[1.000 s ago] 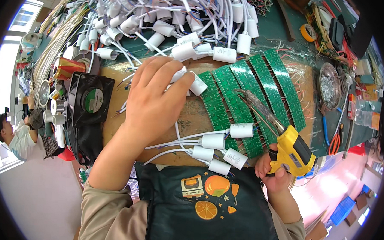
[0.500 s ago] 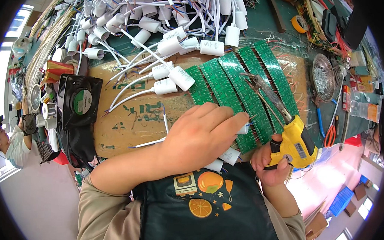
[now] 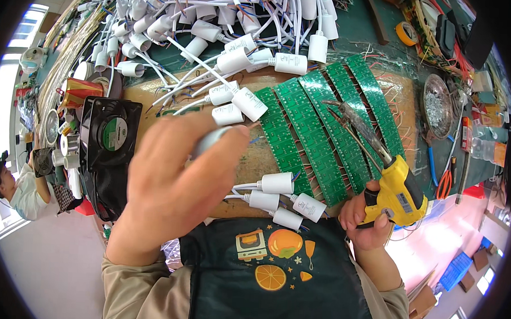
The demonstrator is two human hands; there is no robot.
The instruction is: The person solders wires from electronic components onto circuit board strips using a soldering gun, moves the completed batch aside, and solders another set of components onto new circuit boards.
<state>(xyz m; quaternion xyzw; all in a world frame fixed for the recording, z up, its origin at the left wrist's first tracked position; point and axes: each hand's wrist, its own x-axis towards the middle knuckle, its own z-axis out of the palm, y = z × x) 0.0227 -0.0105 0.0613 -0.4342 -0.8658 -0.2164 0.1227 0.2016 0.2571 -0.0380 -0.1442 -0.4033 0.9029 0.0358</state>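
My left hand (image 3: 177, 179), smeared by motion, is raised over the left part of the brown board, its fingers closed around a white lamp socket (image 3: 209, 144) that is mostly hidden by them. In my right hand (image 3: 360, 218) is a yellow soldering gun (image 3: 401, 191), its long metal tip pointing up and left over the green circuit boards (image 3: 328, 131). Those boards lie in several slanted strips. Close to my apron, several white corded lamp sockets (image 3: 277, 183) lie together, with coloured wire ends at their open ends.
A large heap of white corded sockets (image 3: 207, 29) fills the far side. On the left stands a black fan (image 3: 111, 130). To the right are a metal dish (image 3: 438, 105), orange-handled scissors (image 3: 445, 182) and orange tape (image 3: 406, 34). Another person (image 3: 23, 186) sits far left.
My left hand has swung left and up from the circuit boards with a white lamp socket, uncovering the sockets near my apron. My right hand and the soldering gun have stayed nearly still.
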